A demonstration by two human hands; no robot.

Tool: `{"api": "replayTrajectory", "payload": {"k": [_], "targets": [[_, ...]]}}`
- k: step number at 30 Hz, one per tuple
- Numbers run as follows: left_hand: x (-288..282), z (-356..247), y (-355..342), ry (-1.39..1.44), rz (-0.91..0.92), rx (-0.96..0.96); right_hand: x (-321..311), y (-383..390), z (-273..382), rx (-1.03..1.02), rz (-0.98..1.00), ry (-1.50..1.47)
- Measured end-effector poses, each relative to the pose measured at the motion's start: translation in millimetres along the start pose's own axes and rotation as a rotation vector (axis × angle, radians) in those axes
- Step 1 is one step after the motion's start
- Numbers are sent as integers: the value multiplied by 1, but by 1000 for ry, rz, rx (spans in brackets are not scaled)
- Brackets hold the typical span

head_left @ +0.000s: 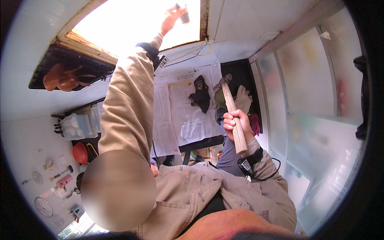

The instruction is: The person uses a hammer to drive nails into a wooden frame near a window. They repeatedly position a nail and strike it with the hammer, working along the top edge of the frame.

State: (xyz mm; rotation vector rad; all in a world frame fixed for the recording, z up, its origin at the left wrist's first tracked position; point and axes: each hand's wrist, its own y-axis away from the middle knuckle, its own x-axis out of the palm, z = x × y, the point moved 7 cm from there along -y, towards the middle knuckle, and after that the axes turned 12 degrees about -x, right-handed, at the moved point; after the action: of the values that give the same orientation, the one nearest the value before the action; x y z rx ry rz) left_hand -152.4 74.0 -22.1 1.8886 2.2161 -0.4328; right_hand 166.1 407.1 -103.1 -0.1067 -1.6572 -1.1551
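My left hand is raised at arm's length against a bright window opening, its fingers closed around a small dark object. Glare keeps me from telling what kind it is. In front of my body, my right hand grips the wooden handle of a hammer, tilted with its dull, worn head up and away from me. Beneath, a black irregular piece with yellowish marks lies on the printed paper sheets covering the table. Pale work gloves lie beside the hammer head.
Frosted panels stand close on the right. Yellow and blue wires hang below the window frame. A brown-bladed fan and a red bowl are on the left. Pink cloth is near the gloves. A blurred patch hides the lower left.
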Motion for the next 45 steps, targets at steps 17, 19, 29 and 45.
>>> {"api": "replayTrajectory", "payload": {"k": [17, 19, 29, 45], "targets": [[2, -7, 5, 55, 4, -96, 0, -2, -4, 19, 17, 10], [1, -8, 7, 62, -11, -96, -1, -2, -5, 26, 13, 6], [3, -14, 11, 95, 10, -103, -2, -2, -5, 39, 2, 18], [2, -11, 11, 75, -17, -119, -7, -3, -6, 54, 33, 36]]}}
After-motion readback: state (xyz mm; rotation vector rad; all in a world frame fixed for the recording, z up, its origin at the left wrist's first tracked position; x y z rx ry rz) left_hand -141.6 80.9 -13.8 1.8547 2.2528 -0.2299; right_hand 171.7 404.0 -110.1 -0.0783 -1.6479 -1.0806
